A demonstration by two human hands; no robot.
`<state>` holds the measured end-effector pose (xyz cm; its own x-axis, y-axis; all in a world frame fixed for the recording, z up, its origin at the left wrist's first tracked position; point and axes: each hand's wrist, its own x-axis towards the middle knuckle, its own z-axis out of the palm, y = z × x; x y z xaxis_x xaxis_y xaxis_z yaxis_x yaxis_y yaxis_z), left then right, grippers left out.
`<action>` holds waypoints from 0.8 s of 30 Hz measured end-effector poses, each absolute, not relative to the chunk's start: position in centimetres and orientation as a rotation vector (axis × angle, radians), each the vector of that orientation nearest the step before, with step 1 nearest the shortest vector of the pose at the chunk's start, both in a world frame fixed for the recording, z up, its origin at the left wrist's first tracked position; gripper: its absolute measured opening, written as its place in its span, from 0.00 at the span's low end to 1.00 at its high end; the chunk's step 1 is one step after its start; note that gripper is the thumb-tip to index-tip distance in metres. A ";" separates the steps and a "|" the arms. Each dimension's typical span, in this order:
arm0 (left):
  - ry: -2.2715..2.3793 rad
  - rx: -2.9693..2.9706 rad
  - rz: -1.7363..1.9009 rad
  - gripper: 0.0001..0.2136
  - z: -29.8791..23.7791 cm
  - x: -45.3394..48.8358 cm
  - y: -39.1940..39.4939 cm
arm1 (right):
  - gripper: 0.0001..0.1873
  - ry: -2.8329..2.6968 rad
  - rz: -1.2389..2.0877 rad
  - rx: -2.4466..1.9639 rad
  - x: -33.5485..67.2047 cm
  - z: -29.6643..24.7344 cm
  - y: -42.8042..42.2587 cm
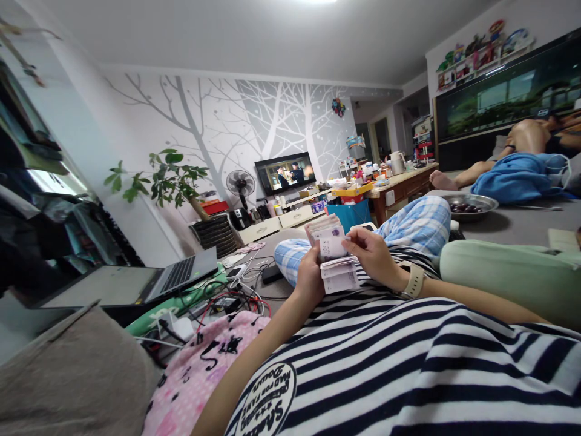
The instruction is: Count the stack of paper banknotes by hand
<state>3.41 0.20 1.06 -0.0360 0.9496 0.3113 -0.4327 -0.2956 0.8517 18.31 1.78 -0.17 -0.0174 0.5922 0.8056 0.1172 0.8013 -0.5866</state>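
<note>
A stack of banknotes (333, 245) is held above my lap, folded over so that some notes stand up and others hang down below. My left hand (311, 272) is closed around the stack's left side. On the right, my right hand (373, 253) pinches the edge of a note between thumb and fingers; a pale watch is on that wrist. Beneath the notes lie my striped shirt (436, 357) and checked trousers (413, 224). A phone-like object with a white edge shows partly behind my right hand.
An open laptop (186, 272), tangled cables (227, 297) and a pink blanket (213, 357) lie to my left. At right are a metal bowl (469, 206) of dark round fruit, a green cushion (503, 272) and another person's bare leg (476, 172). A cluttered table (403, 181) stands ahead.
</note>
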 end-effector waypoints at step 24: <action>0.710 1.068 1.554 0.12 0.4 3.0 1.1 | 0.12 -1.610 0.460 -0.437 18.3 -0.1 1.5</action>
